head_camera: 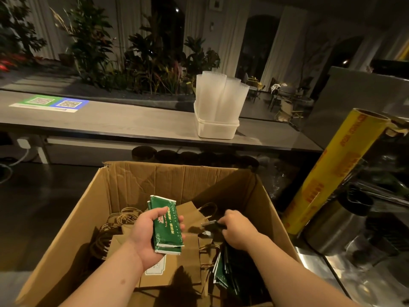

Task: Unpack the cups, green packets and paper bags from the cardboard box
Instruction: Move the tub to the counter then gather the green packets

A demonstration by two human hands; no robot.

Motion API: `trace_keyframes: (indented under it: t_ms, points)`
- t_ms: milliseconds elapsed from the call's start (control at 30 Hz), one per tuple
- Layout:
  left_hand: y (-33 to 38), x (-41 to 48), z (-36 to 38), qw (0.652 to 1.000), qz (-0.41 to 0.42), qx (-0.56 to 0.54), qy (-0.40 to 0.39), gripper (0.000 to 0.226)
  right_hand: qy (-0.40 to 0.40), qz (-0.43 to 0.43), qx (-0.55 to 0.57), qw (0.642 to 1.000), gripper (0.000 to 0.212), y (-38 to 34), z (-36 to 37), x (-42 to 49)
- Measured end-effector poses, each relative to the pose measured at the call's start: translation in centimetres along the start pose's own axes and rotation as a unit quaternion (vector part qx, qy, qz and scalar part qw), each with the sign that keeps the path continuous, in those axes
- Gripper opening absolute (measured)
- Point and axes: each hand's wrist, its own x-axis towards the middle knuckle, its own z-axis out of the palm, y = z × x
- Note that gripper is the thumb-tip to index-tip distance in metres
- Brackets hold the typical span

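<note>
An open cardboard box [124, 191] fills the lower middle of the head view. Inside lie brown paper bags [177, 273] with twisted handles and a pile of green packets [228, 273] along the right wall. My left hand [148, 235] grips a small stack of green packets [167, 227] above the bags. My right hand [238, 229] reaches down by the right wall and pinches another packet [212, 223], which is dark and blurred. Stacks of clear plastic cups [219, 96] stand in a white tub [218, 129] on the counter behind the box.
A grey counter [110, 122] runs behind the box, with a QR-code sheet [49, 104] at its left. A yellow roll of wrap [332, 173] leans at the right beside a metal canister [338, 224] and a steel surface. Dark cups [143, 152] sit under the counter. Plants line the back.
</note>
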Motion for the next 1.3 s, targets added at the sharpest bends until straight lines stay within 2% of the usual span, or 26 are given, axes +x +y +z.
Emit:
trace_keyframes:
  t_ms: [67, 100, 167, 200, 233, 333, 400, 500, 533, 567, 600, 633, 667, 700, 733, 767, 900, 1133, 1300]
  points:
    - [0.1, 0.2, -0.1, 1.0, 0.004, -0.003, 0.017, 0.04, 0.13, -0.15, -0.1, 0.975, 0.04, -1.3, -0.7, -0.8]
    - [0.2, 0.2, -0.2, 1.0, 0.003, -0.006, 0.02, 0.042, 0.212, -0.223, -0.13, 0.942, 0.042, -1.9, -0.9, -1.1]
    - [0.4, 0.1, -0.3, 1.0, -0.005, -0.012, 0.015, 0.046, 0.354, -0.344, -0.117, 0.862, 0.044, -2.6, -0.5, -1.4]
    - [0.5, -0.1, -0.2, 1.0, -0.011, -0.012, 0.005, 0.047, 0.392, -0.382, -0.097, 0.832, 0.045, -2.9, -0.1, -1.5]
    - [0.5, -0.3, -0.2, 1.0, -0.02, -0.009, -0.007, 0.048, 0.403, -0.407, -0.08, 0.816, 0.047, -3.1, 0.4, -1.5]
    - [0.6, -1.1, -0.2, 0.998, -0.033, 0.016, -0.051, 0.049, 0.384, -0.438, -0.097, 0.807, 0.057, -4.3, 1.3, -1.5]
    - [0.5, -1.2, -0.2, 0.997, -0.033, 0.042, -0.06, 0.044, 0.355, -0.422, -0.12, 0.825, 0.063, -4.4, 1.5, -1.3]
    - [0.4, -1.0, -0.2, 0.997, -0.021, 0.068, -0.039, 0.041, 0.308, -0.339, -0.123, 0.88, 0.074, -4.3, 1.3, -1.8]
    - [0.4, -0.8, -0.2, 0.997, -0.015, 0.069, -0.032, 0.04, 0.288, -0.298, -0.067, 0.908, 0.075, -4.6, 1.0, -2.0]
    - [0.4, -0.7, -0.2, 0.997, -0.011, 0.068, -0.027, 0.039, 0.264, -0.242, 0.036, 0.933, 0.074, -5.1, 0.6, -2.4]
    - [0.5, -0.6, -0.2, 0.997, -0.007, 0.068, -0.025, 0.038, 0.227, -0.167, 0.186, 0.941, 0.069, -5.5, 0.4, -2.6]
    - [0.5, -0.5, -0.2, 0.997, -0.004, 0.068, -0.022, 0.038, 0.181, -0.084, 0.349, 0.916, 0.056, -6.3, -0.2, -2.9]
    - [0.5, -0.2, -0.2, 0.997, -0.004, 0.069, -0.018, 0.038, 0.112, -0.008, 0.483, 0.868, 0.038, -6.9, -0.7, -2.8]
    - [0.5, 0.0, -0.2, 0.997, -0.003, 0.071, -0.015, 0.038, 0.045, 0.05, 0.57, 0.819, 0.029, -7.4, -1.0, -2.6]
    - [0.5, 0.0, -0.2, 0.997, -0.001, 0.075, -0.011, 0.038, -0.002, 0.075, 0.61, 0.789, 0.033, -7.7, -1.1, -2.5]
    - [0.4, 0.0, -0.1, 0.997, -0.001, 0.079, -0.012, 0.037, -0.022, 0.079, 0.616, 0.783, 0.034, -7.7, -1.0, -2.5]
    - [0.3, -0.3, -0.4, 0.998, 0.004, 0.06, -0.02, 0.039, -0.01, 0.098, 0.632, 0.769, 0.018, -8.2, -0.6, -2.4]
    - [0.3, -0.4, -0.5, 0.997, -0.005, 0.054, -0.046, 0.047, -0.044, 0.12, 0.645, 0.753, 0.022, -7.2, -0.6, -2.4]
    - [0.2, -1.0, 0.0, 0.994, -0.009, 0.078, -0.077, 0.043, -0.026, 0.117, 0.65, 0.75, 0.02, -8.6, -0.4, -2.8]
